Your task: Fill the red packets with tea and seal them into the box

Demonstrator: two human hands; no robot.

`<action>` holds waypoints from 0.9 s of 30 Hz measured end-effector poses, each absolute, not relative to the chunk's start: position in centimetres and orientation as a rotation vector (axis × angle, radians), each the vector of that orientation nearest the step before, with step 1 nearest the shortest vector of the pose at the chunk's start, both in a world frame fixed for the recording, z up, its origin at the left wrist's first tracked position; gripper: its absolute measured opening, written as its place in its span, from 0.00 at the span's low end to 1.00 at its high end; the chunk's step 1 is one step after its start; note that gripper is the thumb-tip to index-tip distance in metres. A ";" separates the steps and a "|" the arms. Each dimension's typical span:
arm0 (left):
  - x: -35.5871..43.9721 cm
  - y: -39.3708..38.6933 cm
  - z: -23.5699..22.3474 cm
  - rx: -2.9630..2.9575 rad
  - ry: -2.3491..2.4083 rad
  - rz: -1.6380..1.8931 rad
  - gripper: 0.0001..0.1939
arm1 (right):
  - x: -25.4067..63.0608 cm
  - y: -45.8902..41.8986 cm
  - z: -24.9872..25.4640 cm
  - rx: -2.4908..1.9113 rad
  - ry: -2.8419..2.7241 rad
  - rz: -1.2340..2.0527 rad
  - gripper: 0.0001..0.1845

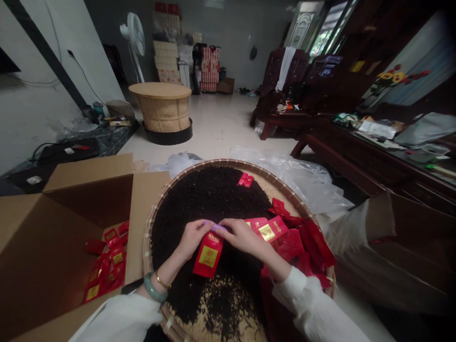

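A red tea packet (208, 256) with a gold label hangs upright over the round bamboo tray (147, 237). At its top edge is a small purple strip (214, 227), whose kind I cannot make out. My left hand (194, 238) pinches the left end of that top edge, and my right hand (242, 235) is closed on the right end. Dark loose tea leaves (203, 194) cover much of the tray, thinner near its front. Beside my right hand lie several flat red packets (290, 242), and a single small red packet (245, 179) rests on the leaves farther back.
To the left stands an open cardboard box (149, 199) holding several filled red packets (116, 256). Clear plastic sheeting (285, 171) lies behind the tray. Another carton (379, 218) is at the right, near a dark wooden table (392, 156). A round drum-like stand (160, 109) is farther back.
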State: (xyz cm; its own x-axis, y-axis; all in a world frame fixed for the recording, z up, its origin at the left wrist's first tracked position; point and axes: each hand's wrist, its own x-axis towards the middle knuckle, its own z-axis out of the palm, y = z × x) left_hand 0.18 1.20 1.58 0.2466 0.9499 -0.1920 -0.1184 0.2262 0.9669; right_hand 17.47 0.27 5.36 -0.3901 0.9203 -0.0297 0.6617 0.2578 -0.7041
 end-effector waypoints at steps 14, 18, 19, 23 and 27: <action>0.2 1.1 1.8 1.040 1.074 0.960 0.18 | 17.5 -0.1 5.4 -1.440 -2.146 0.980 0.18; 0.2 1.1 1.8 1.050 1.073 0.959 0.18 | 17.4 -0.1 5.4 -1.435 -2.129 0.994 0.19; 0.2 1.1 1.8 1.051 1.071 0.958 0.18 | 17.4 -0.1 5.4 -1.433 -2.125 0.999 0.19; 0.2 1.1 1.7 1.046 1.069 0.950 0.18 | 17.5 0.0 5.3 -1.429 -2.120 1.005 0.19; 0.3 1.1 1.8 1.061 1.076 0.949 0.18 | 17.6 0.0 5.1 -1.435 -2.111 1.009 0.19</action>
